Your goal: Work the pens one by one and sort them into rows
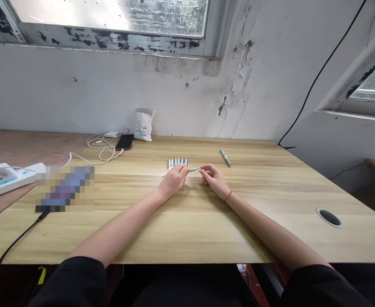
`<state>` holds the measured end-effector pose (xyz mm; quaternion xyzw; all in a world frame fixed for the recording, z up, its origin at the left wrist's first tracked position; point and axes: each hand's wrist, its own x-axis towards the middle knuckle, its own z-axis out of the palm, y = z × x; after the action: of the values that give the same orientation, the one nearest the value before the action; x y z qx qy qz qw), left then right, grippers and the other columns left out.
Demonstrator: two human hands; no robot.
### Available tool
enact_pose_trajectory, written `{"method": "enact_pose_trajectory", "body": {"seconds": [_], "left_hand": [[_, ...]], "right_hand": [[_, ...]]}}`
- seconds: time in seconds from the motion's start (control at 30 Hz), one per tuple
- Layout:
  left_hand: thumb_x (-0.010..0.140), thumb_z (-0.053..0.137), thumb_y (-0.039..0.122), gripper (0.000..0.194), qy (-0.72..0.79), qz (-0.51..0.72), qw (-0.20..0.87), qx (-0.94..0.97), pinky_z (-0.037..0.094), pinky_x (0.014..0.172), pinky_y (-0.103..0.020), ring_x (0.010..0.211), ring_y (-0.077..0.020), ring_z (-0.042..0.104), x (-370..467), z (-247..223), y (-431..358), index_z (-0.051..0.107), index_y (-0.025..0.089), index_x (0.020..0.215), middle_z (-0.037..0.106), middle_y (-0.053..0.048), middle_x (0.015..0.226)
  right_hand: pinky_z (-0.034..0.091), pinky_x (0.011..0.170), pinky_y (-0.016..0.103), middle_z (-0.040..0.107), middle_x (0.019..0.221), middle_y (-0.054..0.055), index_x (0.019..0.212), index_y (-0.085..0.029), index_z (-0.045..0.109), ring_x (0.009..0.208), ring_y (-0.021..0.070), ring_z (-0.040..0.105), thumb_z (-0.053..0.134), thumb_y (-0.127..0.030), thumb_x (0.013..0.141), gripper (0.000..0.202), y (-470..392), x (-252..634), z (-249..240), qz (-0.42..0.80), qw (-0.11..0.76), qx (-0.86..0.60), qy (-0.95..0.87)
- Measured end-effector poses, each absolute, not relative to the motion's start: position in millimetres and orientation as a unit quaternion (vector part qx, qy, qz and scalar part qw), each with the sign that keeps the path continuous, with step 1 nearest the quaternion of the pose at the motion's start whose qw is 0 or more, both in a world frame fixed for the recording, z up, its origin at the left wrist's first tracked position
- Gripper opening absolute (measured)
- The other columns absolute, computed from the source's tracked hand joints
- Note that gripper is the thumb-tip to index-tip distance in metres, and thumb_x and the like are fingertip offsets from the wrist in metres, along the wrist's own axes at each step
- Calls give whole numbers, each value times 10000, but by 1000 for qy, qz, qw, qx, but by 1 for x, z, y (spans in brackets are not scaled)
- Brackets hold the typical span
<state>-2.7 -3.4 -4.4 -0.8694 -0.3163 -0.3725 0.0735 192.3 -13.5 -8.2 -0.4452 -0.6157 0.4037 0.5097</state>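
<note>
Slim pen (pixel 192 169), apparently pale blue

The flat wooden desktop (pixel 206 230) is pale tan with streaky brown grain. At centre, a row of slim pens (pixel 175 161) runs cream, green to blue; 1 slim pen barrel (pixel 193 169) there is light blue. Right of centre, 1 slim pen (pixel 226 158) is green and white. Upper frame: greyish-white plaster wall (pixel 111 85), blotched dark.

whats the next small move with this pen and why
Perhaps line up the right hand with the thin end of the pen: the left hand holds the pen pointing that way, and contact at the thin end is too small to make out.
</note>
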Motion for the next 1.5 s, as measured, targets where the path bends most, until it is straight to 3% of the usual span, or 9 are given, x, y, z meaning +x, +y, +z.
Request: {"method": "enact_pose_trajectory", "body": {"seconds": [0.87,1.1,1.3,1.5], "left_hand": [[853,422,61,246,-297,-342,85,-887,466,827,-333,940,-172,537,-3,-11,-2,529,193,1031,551,-62,1014],[842,433,48,256,-289,-343,95,-889,470,829,-331,955,-169,541,-2,-10,-3,540,194,1023,562,-62,1013],[848,424,64,248,-306,-343,97,-883,478,814,-341,938,-174,546,-2,-10,-2,544,198,1018,561,-63,1011],[856,404,60,251,-298,-330,92,-891,469,816,-332,941,-172,534,-3,-11,-2,538,198,1017,559,-59,1016]], "right_hand": [[423,510,254,573,612,5,934,-157,621,537,117,497,579,-502,740,398,-14,195,-11,364,466,-448,-670],[408,530,253,536,593,4,719,-164,580,541,117,478,425,-533,841,419,-14,195,-9,321,431,-448,-714],[442,535,253,621,794,37,969,-181,543,580,118,528,553,-501,777,374,-12,195,-13,363,464,-418,-692],[401,544,249,575,635,13,721,-179,555,546,117,482,406,-508,863,389,-12,198,-11,294,425,-439,-735]]}}
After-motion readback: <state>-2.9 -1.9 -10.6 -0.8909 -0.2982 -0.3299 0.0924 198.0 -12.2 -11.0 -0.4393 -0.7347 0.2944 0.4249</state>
